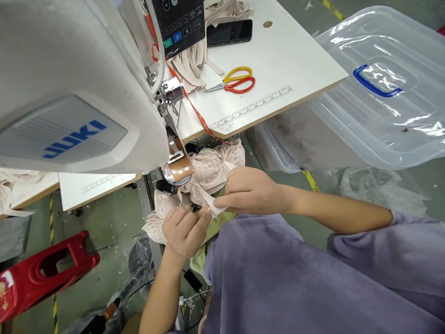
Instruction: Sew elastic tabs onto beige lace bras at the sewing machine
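A beige lace bra (208, 167) hangs at the front of the sewing machine (86, 93), its cups spread below the machine's arm end. My right hand (255, 190) is closed with its fingers pinching a pale fabric strip (216, 209) at the bra's edge. From the lower left, my left hand (186, 229) pinches the same strip between thumb and forefinger, close to the right fingertips. The lower cup (156, 218) lies behind my left hand, partly hidden. Just above the hands is the machine's copper-coloured plate (181, 168).
On the white table (278, 55) lie scissors (239, 80), a phone (229, 32), beige strips (191, 62) and a printed ruler (253, 106). A lidded clear plastic bin (375, 116) stands at right. A red stool (52, 273) is on the floor at left.
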A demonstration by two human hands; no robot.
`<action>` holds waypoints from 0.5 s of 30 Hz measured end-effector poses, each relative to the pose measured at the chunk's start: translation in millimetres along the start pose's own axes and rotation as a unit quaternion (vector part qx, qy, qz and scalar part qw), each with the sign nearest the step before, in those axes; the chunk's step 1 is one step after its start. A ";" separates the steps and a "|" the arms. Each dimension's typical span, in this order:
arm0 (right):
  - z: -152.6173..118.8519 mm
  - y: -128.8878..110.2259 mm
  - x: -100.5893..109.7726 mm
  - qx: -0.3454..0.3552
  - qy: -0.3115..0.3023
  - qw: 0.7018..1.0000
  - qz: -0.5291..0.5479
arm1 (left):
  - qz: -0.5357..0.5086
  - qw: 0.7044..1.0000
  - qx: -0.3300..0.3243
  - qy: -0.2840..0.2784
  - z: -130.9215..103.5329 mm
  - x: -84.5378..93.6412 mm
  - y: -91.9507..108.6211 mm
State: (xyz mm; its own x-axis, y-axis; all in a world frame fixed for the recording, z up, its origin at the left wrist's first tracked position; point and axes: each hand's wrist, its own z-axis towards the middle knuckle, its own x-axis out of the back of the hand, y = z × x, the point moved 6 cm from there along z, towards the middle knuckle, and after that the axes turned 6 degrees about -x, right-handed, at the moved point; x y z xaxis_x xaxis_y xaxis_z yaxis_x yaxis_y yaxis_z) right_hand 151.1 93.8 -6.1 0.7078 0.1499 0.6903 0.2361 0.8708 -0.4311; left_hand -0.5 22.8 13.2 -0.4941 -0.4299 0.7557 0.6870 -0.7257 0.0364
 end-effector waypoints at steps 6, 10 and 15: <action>2.5 -1.2 -3.6 -0.002 0.015 1.000 0.000 | -0.003 1.000 -0.007 0.019 -2.5 0.9 -0.8; 2.1 5.6 -3.4 -0.058 -0.012 0.996 0.066 | -0.039 0.998 0.049 0.022 -6.9 -2.0 -2.6; -20.2 22.4 -29.3 -0.441 -0.053 0.790 0.422 | -0.056 0.952 0.289 0.077 -44.8 -36.3 15.9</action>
State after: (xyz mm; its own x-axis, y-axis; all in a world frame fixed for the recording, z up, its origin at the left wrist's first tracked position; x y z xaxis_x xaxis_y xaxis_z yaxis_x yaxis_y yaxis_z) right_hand 149.1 99.5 -47.8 0.8124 0.5821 -0.0347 0.1151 -0.2183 -0.9691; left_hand 4.5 2.8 -42.9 -0.6240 -0.4729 0.6222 0.7814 -0.3736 0.4998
